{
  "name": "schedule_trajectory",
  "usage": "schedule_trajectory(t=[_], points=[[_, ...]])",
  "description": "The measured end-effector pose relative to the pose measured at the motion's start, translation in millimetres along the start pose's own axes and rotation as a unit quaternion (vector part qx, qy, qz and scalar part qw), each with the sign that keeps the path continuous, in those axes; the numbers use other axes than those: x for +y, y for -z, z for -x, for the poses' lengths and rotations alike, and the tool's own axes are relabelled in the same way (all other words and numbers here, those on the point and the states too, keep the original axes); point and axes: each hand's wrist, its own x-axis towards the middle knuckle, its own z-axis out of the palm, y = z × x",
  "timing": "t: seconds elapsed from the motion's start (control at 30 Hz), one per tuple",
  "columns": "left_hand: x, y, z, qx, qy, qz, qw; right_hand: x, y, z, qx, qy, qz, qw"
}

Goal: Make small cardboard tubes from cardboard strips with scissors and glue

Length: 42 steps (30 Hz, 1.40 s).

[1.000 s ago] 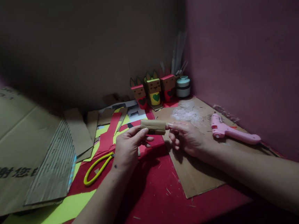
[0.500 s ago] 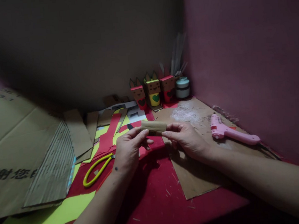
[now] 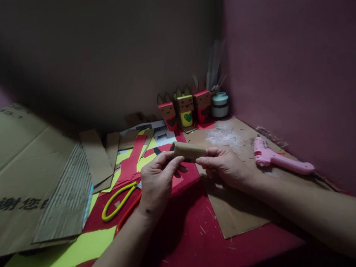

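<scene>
A small piece of brown cardboard [image 3: 189,149], bent into a curved or tube-like shape, is held up level between both hands over the table. My left hand [image 3: 158,172] pinches its left end, thumb on the near side. On its right end, my right hand [image 3: 226,164] grips with thumb and fingers. Below and left of my left hand lie scissors [image 3: 118,203] with yellow and red handles, partly covered by my wrist. A pink glue gun [image 3: 280,160] rests on a flat cardboard sheet [image 3: 231,216] to the right of my right hand.
Several animal-faced paper figures [image 3: 185,108] stand at the back, beside a pale blue jar [image 3: 220,105] and clear glue sticks [image 3: 214,66]. Red strips [image 3: 132,158], yellow paper [image 3: 88,249] and a large cardboard box piece [image 3: 16,176] fill the left. A purple wall [image 3: 299,64] borders the right.
The view has shifted slightly, so everything sits a little further right. The cardboard piece is turned a bit, showing more of its curved left end. Both hands keep their hold.
</scene>
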Motion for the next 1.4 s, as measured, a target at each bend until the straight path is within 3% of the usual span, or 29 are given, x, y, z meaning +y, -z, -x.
schedule_trajectory(t=[0.23, 0.4, 0.73, 1.03, 1.4], points=[[-2, 0.6, 2, 0.002, -0.082, 0.028, 0.996, 3, 3, -5, -0.038, 0.035, -0.034, 0.998], [-7, -1.4, -2, -0.031, -0.093, 0.124, 0.987, 3, 2, -5, -0.034, 0.031, -0.067, 0.997], [-5, -0.9, -2, -0.021, -0.087, 0.100, 0.991, 3, 1, -6, -0.036, 0.017, -0.080, 0.996], [-4, -2.2, -2, 0.014, -0.043, 0.075, 0.996, 3, 0, -4, -0.032, 0.017, -0.071, 0.997], [-7, 3.8, -10, -0.037, 0.061, 0.120, 0.990, -2, 0, -3, -0.021, -0.001, 0.030, 0.999]])
